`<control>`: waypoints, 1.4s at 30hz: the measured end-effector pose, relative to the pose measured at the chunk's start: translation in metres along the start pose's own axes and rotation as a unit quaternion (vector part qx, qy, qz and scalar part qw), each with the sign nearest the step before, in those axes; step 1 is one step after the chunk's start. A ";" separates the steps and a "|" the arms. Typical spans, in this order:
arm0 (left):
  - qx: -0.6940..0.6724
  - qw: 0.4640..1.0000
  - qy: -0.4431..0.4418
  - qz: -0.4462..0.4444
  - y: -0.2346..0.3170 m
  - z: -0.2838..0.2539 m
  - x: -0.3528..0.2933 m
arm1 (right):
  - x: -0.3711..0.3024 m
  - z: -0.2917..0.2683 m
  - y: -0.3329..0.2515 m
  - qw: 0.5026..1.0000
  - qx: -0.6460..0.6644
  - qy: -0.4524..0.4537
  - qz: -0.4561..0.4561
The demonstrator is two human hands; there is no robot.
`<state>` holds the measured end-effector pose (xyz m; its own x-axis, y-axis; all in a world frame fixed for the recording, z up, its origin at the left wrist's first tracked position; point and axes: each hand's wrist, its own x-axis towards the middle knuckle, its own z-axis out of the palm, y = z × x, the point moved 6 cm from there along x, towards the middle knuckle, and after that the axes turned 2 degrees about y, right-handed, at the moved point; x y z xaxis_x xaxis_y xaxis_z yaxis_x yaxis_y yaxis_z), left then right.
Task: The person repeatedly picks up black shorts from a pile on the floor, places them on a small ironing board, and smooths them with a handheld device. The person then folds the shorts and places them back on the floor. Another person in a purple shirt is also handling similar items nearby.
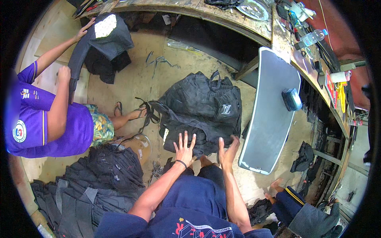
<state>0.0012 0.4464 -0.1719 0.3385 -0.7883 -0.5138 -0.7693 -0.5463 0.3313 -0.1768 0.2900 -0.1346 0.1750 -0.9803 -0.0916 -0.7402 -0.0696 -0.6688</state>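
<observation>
A heap of black garments (198,95) lies on the floor in front of me, with drawstrings trailing off its left side and a white emblem on its upper right part. My left hand (184,148) is spread flat on the near edge of the black cloth, palm down, a dark band round its wrist. At the heap's near right corner is my right hand (228,152), its thumb and fingers apart and nothing held between them. Whether the right fingertips press on the fabric is hard to see.
An ironing board (270,107) stands close on the right, an iron (291,99) on it. To the left, a person in a purple shirt (59,119) handles black fabric (113,37). More black garments (91,182) pile at lower left. A cluttered wooden workbench (222,18) curves along the far side. Another person's legs (287,198) show at lower right.
</observation>
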 end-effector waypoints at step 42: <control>-0.400 0.815 0.392 -0.147 -0.082 -0.243 -0.081 | 0.075 0.013 -0.061 0.999 0.012 0.036 0.033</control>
<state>0.1687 0.4864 0.0342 0.9283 -0.3569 -0.1046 -0.0985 -0.5071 0.8563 -0.1098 0.2235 -0.1103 0.0789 -0.9934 -0.0833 -0.7330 -0.0012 -0.6802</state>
